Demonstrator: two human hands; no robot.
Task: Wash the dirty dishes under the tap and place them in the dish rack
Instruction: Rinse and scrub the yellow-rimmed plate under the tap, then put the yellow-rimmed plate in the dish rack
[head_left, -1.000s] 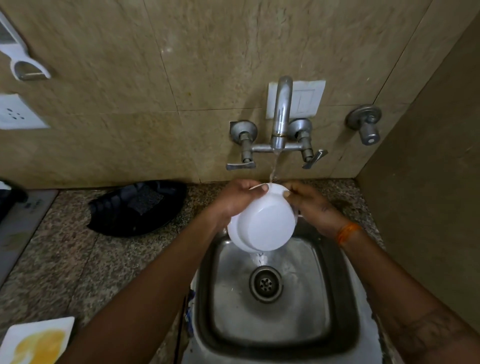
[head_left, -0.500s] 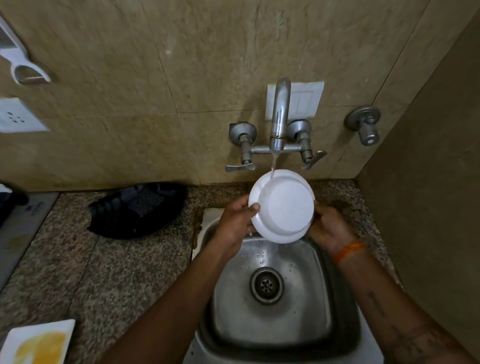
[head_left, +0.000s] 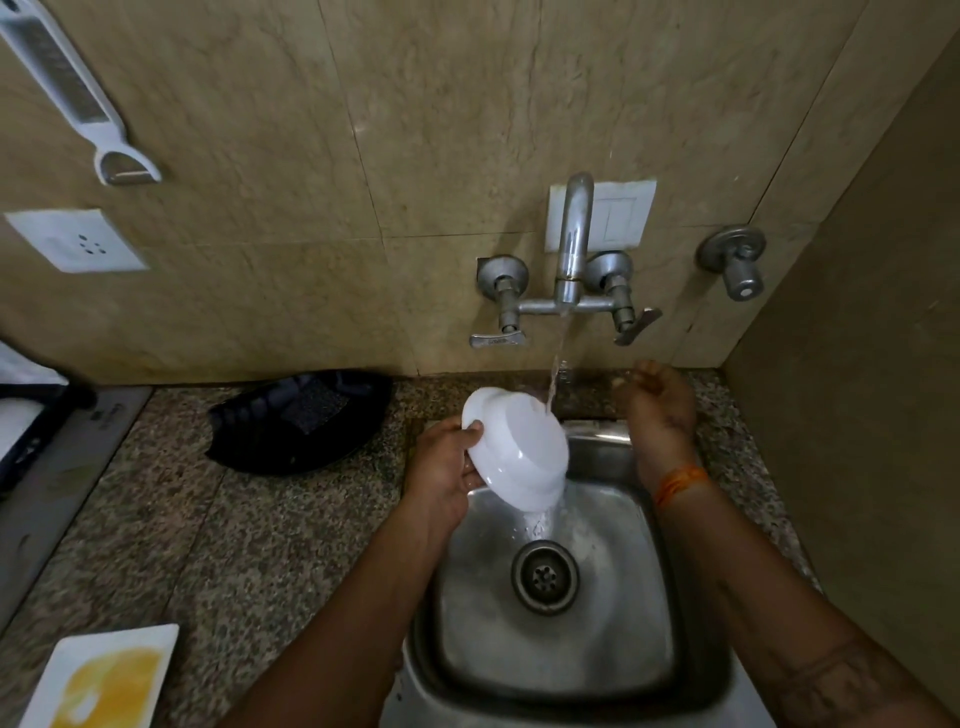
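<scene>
L hand (head_left: 441, 478) fingers gripping glossy round white bowl (head_left: 519, 452), R hand (head_left: 657, 402) fingers loosely open, steel sink (head_left: 613, 649)

No readable text anywhere. Faint embossed marking on the left tap handle (head_left: 497, 341) and a small dark logo on the grey board (head_left: 106, 415) at left, both too blurred to decipher.
</scene>
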